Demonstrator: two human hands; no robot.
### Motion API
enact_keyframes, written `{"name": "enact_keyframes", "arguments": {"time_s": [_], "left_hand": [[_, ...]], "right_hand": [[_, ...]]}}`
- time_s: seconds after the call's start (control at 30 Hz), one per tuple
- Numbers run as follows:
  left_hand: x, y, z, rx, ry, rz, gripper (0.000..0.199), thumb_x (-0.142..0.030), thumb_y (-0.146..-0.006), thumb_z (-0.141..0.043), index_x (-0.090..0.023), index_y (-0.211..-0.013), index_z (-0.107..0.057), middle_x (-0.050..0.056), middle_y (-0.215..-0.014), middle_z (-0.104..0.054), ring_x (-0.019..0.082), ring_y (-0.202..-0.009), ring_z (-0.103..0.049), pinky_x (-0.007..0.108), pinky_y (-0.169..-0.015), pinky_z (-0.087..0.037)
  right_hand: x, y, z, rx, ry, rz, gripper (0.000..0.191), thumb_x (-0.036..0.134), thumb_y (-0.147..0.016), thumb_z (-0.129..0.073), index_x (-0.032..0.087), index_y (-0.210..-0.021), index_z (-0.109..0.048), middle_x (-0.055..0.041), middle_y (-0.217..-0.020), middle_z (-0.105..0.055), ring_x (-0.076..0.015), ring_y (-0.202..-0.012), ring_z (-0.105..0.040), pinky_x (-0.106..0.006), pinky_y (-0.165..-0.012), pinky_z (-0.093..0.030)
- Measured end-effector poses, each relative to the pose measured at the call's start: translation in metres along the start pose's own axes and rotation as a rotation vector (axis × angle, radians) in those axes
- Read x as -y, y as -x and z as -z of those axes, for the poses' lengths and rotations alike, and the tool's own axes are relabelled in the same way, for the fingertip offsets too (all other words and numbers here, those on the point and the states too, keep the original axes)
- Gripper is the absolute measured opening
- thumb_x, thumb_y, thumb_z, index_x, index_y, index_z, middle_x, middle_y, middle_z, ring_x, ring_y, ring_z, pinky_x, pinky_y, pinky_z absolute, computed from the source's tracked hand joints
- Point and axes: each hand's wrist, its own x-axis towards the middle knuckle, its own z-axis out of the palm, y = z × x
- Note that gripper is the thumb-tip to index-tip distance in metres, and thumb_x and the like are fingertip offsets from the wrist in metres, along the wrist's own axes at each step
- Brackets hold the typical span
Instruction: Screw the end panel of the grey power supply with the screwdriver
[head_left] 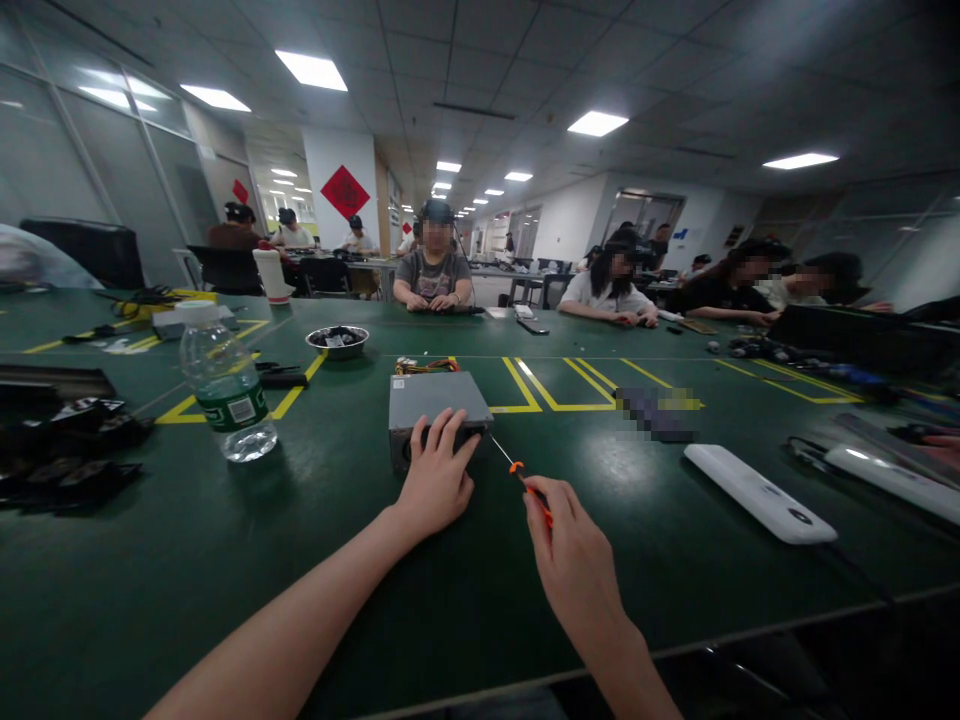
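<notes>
Power supply [439, 393]: likely stiff, heavy; take by edges. Left hand [437, 480] (fingers spread) rests against it; right hand [568, 535] pinches screwdriver [517, 469] alongside.

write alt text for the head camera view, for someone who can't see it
A person's left hand rests on a grey metal box while the right hand points a screwdriver at its right front corner. The box sits on a green table, with a water bottle to its left and another person seated opposite.
</notes>
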Motion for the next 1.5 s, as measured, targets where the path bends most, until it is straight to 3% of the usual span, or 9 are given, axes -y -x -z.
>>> {"name": "enact_keyframes", "arguments": {"time_s": [0.13,0.37,0.6,0.7,0.87,1.07,1.17,1.33,1.5], "left_hand": [[0.0,0.0,-0.001,0.004,-0.005,0.001,0.05,-0.02,-0.072,-0.055,-0.022,-0.122,-0.053,0.012,-0.143,-0.033,0.031,-0.135,-0.022,0.053,-0.11,-0.012],[0.001,0.0,-0.001,-0.002,0.001,-0.009,0.05,-0.021,-0.073,-0.055,-0.021,-0.123,-0.053,0.013,-0.143,-0.033,0.031,-0.135,-0.021,0.053,-0.109,-0.012],[0.001,0.001,-0.002,-0.017,0.007,-0.007,0.051,-0.02,-0.072,-0.055,-0.021,-0.123,-0.052,0.013,-0.143,-0.033,0.031,-0.135,-0.022,0.053,-0.11,-0.013],[0.001,0.001,-0.002,-0.016,0.01,-0.002,0.051,-0.02,-0.072,-0.056,-0.021,-0.123,-0.052,0.012,-0.143,-0.033,0.031,-0.135,-0.022,0.053,-0.109,-0.013],[0.001,0.001,-0.001,-0.016,0.013,-0.007,0.05,-0.022,-0.073,-0.057,-0.021,-0.123,-0.052,0.012,-0.143,-0.033,0.031,-0.134,-0.023,0.053,-0.109,-0.014],[-0.001,0.001,-0.001,-0.025,-0.009,-0.017,0.045,-0.026,-0.077,-0.056,-0.026,-0.122,-0.052,0.012,-0.142,-0.033,0.031,-0.134,-0.022,0.055,-0.109,-0.013],[-0.003,0.001,-0.003,-0.028,-0.044,-0.014,0.045,-0.026,-0.079,-0.055,-0.029,-0.123,-0.051,0.013,-0.143,-0.032,0.032,-0.134,-0.023,0.057,-0.107,-0.013],[-0.006,0.001,-0.004,-0.019,-0.092,-0.016,0.048,-0.028,-0.081,-0.054,-0.029,-0.128,-0.047,0.013,-0.143,-0.031,0.033,-0.134,-0.022,0.058,-0.107,-0.013],[-0.006,0.001,-0.004,-0.007,-0.122,-0.023,0.049,-0.029,-0.082,-0.052,-0.027,-0.13,-0.045,0.015,-0.144,-0.03,0.034,-0.135,-0.021,0.058,-0.107,-0.013]], "right_hand": [[0.004,-0.001,0.001,0.031,-0.033,0.063,0.024,0.021,-0.091,-0.033,0.015,-0.107,-0.05,-0.0138,-0.108,-0.055,-0.0221,-0.099,-0.059,-0.035,-0.078,-0.054],[0.003,0.002,-0.005,0.054,-0.021,-0.049,0.024,0.029,-0.095,-0.029,0.016,-0.104,-0.047,-0.0081,-0.088,-0.06,-0.0186,-0.069,-0.065,-0.03,-0.053,-0.054],[0.007,0.001,-0.004,0.035,-0.103,0.038,0.023,0.024,-0.091,-0.034,0.016,-0.11,-0.046,-0.0129,-0.108,-0.053,-0.0205,-0.098,-0.06,-0.034,-0.078,-0.054],[0.008,-0.002,-0.005,0.011,-0.084,0.075,0.023,0.021,-0.092,-0.032,0.016,-0.108,-0.047,-0.011,-0.1,-0.055,-0.019,-0.091,-0.061,-0.032,-0.074,-0.055],[0.003,-0.002,-0.006,0.005,-0.05,0.0,0.024,0.029,-0.095,-0.031,0.017,-0.102,-0.05,-0.0074,-0.088,-0.06,-0.0178,-0.074,-0.065,-0.029,-0.06,-0.054],[0.002,-0.004,0.0,0.034,-0.107,0.041,0.026,0.031,-0.092,-0.034,0.016,-0.109,-0.048,-0.013,-0.106,-0.055,-0.0208,-0.096,-0.061,-0.034,-0.076,-0.054],[0.002,-0.005,0.001,0.061,-0.104,0.038,0.026,0.027,-0.093,-0.031,0.016,-0.109,-0.048,-0.011,-0.099,-0.058,-0.0188,-0.089,-0.063,-0.03,-0.07,-0.054],[-0.002,-0.003,0.0,0.083,-0.055,-0.069,0.031,0.036,-0.095,-0.029,0.017,-0.107,-0.05,-0.0081,-0.091,-0.064,-0.0189,-0.073,-0.066,-0.029,-0.056,-0.053],[0.001,-0.002,0.001,0.083,-0.102,-0.031,0.028,0.035,-0.092,-0.035,0.017,-0.109,-0.048,-0.012,-0.102,-0.058,-0.0213,-0.089,-0.063,-0.033,-0.067,-0.054]]}}
